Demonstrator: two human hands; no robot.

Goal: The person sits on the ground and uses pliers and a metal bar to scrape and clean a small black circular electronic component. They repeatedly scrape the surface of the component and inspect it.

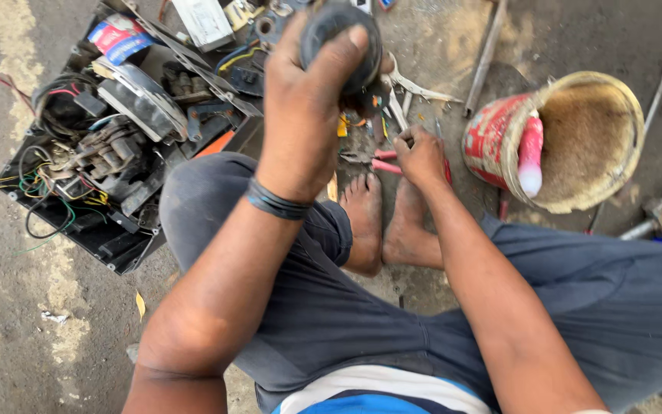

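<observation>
Sand fills the red round bucket (pixel 492 142), a pink tube (pixel 531 153) leaning inside. My left hand (pixel 308 100) grips a black round rubber part (pixel 342 42); my right hand (pixel 421 156) is curled shut near red-handled pliers (pixel 386 164).

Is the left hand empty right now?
No: the left hand is raised and has its grip closed around a round black part.

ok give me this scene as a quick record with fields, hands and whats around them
left hand: raised, gripping a round black part
right hand: low, closed on a small tool by the red-handled pliers
left side: black tray of wires and parts
right side: red bucket with a pink bottle
far right: hammer
ground: bare feet on concrete
</observation>
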